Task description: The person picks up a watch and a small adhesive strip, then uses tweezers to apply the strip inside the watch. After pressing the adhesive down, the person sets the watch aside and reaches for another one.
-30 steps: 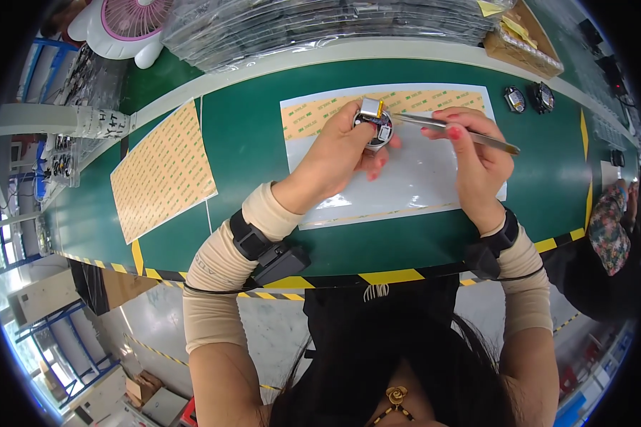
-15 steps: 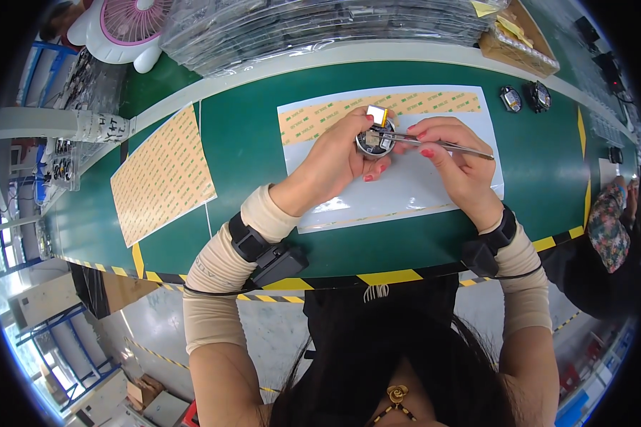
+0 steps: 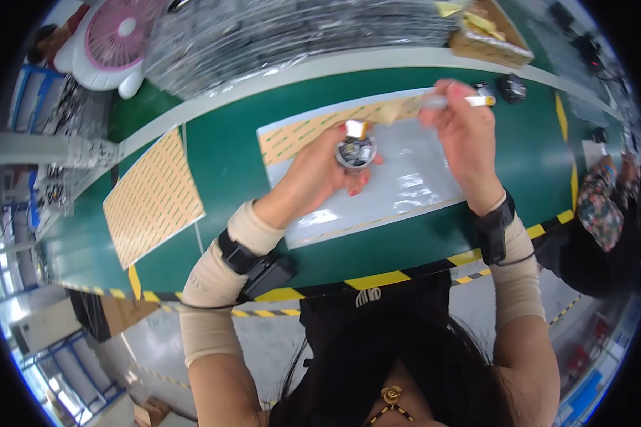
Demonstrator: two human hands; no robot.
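Note:
My left hand (image 3: 319, 169) is closed around a small round electronic device (image 3: 356, 154), its open face turned up and showing circuit parts. At the device's upper edge sits a small silver battery (image 3: 354, 129) with yellow tape along its side. Up and to the right, my right hand (image 3: 464, 139) pinches metal tweezers (image 3: 481, 101), both blurred by motion. The tweezers lie across my fingers above the adhesive sheet, apart from the device. Beyond their left end is a pale beige smear; I cannot tell whether the tips hold anything.
Under my hands lies a white sheet (image 3: 406, 171) with a tan adhesive strip. A tan adhesive sheet (image 3: 153, 199) rests at the left. Two round devices (image 3: 511, 88) stand at the far right. Behind are stacked clear trays (image 3: 292, 43), a cardboard box (image 3: 493, 44) and a fan (image 3: 117, 43).
My right hand has lifted the tweezers away from the device, up and to the right. My left hand still holds the device with its battery. The whole view has shifted slightly.

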